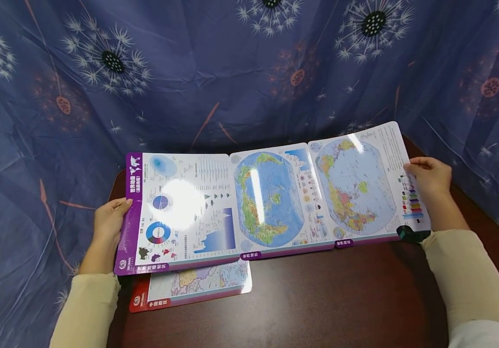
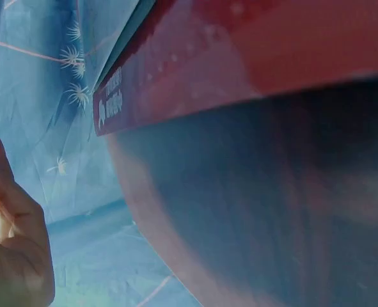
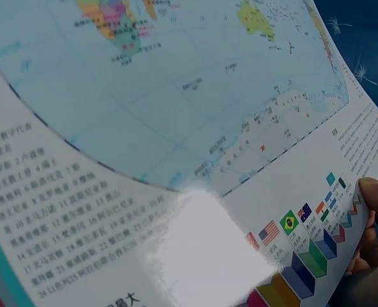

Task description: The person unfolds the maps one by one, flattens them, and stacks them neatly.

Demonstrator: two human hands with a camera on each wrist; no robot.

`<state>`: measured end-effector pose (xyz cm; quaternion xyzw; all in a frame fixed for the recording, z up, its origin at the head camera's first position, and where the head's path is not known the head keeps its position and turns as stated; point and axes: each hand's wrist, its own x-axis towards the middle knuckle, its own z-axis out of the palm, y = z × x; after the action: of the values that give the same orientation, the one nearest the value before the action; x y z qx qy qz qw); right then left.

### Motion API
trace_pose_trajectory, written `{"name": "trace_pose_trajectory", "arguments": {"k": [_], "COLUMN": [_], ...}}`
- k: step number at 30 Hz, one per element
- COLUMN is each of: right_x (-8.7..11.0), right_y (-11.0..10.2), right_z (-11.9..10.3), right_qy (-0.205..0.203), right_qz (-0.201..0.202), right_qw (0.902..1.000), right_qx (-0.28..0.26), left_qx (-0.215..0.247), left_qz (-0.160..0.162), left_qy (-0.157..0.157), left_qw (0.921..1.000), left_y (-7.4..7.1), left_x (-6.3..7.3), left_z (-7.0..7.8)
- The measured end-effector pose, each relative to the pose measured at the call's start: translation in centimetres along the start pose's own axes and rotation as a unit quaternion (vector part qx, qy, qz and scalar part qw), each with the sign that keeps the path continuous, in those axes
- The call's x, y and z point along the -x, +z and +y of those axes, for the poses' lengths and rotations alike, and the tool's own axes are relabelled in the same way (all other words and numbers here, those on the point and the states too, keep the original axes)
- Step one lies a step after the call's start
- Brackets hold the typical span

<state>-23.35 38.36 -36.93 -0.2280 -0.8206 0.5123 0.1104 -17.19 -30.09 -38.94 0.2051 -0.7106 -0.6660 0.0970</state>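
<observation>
A folding world map (image 1: 271, 200) is spread out as three joined panels, turned sideways and raised at a slant over the table. At its purple left edge, my left hand (image 1: 109, 220) pinches the sheet with the thumb on top. My right hand (image 1: 433, 180) pinches the right edge beside a row of small flags, thumb on the printed face. In the right wrist view, the fingers of that hand (image 3: 375, 236) curl behind the sheet. A second map with a red edge (image 1: 140, 292) lies partly hidden below the left panel. Glare whitens part of the left panel.
Under the maps is a dark brown table (image 1: 319, 299) with a rounded edge. A blue cloth (image 1: 214, 63) with dandelion prints hangs behind and at both sides. A small dark object (image 1: 411, 234) sits by the right wrist, over the map's lower right corner.
</observation>
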Motion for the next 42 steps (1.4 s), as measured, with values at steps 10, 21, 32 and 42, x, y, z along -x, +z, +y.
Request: {"name": "trace_pose_trajectory", "arguments": {"k": [10, 21, 32, 42], "right_x": [-2.0, -2.4, -2.5, -2.5], "right_y": [3.1, 5.7, 7.6, 7.3], "right_z": [-2.4, -3.2, -2.5, -1.7], "right_qy": [-0.021, -0.042, -0.092, -0.064], "right_qz": [0.088, 0.109, 0.114, 0.038], "right_qw": [0.9952, 0.9862, 0.9834, 0.9847], "right_qx": [0.038, 0.118, 0.107, 0.158], "left_qx": [-0.152, -0.256, -0.356, -0.439], "left_qz": [0.066, 0.095, 0.133, 0.058], "left_qy": [0.007, 0.018, 0.15, 0.113], "left_qw": [0.9861, 0.962, 0.9125, 0.8892], "left_y": [1.9, 2.7, 4.4, 4.4], "left_x": [-2.6, -4.4, -4.8, -4.8], "left_z": [0.3, -0.5, -1.5, -1.5]}}
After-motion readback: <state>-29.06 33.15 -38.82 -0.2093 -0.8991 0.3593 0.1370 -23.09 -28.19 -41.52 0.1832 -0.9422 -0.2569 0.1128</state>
